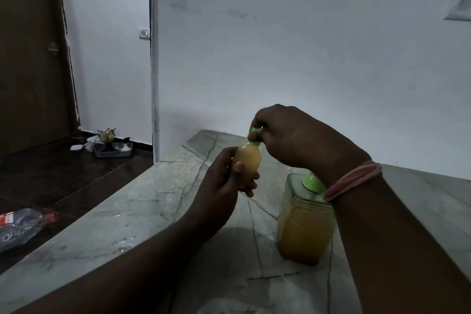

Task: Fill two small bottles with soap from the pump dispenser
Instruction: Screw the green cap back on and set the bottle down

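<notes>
Near right on the grey marble counter (142,201): tall clear soap jar with green cap (304,224) blocks passage. Left and far counter open; white wall (305,58) bounds far side.

A dim room is bounded by pale walls (305,46), with a brown door (30,58) at left, a dark glossy floor (63,181), and a veined marble tabletop (127,211) spread in front.

veined polished marble counter (142,206); translucent plastic bottle (247,163)
</notes>
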`<state>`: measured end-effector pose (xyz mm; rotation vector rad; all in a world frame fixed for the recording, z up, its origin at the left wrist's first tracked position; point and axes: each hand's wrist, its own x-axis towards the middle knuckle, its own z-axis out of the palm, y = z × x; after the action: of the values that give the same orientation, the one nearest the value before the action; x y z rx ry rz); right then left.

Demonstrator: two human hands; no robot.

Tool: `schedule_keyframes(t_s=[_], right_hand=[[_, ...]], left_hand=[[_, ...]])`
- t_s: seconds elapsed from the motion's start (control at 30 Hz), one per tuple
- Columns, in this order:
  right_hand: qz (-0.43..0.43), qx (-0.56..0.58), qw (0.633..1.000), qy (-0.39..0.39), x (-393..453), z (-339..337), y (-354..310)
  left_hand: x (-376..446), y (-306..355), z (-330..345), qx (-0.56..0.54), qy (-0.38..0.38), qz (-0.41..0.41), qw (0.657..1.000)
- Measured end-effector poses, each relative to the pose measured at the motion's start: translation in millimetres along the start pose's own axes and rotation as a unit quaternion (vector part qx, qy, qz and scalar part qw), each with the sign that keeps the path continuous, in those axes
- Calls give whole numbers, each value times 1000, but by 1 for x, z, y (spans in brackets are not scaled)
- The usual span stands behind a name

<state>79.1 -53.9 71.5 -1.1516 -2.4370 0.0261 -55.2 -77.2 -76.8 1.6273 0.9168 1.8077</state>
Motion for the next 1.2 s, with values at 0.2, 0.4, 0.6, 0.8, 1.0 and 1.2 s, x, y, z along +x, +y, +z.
schedule_keyframes(t_s=[0.2,0.4,0.6,0.8,1.0,1.2], right_hand=[[-2,-163,986,-28,-6,-4,-12],[82,-128,988,11,-8,-13,-7],[156,-125,976,91,-11,-9,-12],[84,-64,988,114,-5,13,-31],[131,-94,987,29,18,15,-36],[208,-168,961,-76,63,25,-28]], left_hand=[[4,-6,0,135,25,85,987],[0,6,1,221,60,143,963],[0,12,6,249,106,169,948],[4,11,1,204,101,76,971],[7,5,-3,130,70,-34,989],[8,-11,-9,139,107,-108,978]])
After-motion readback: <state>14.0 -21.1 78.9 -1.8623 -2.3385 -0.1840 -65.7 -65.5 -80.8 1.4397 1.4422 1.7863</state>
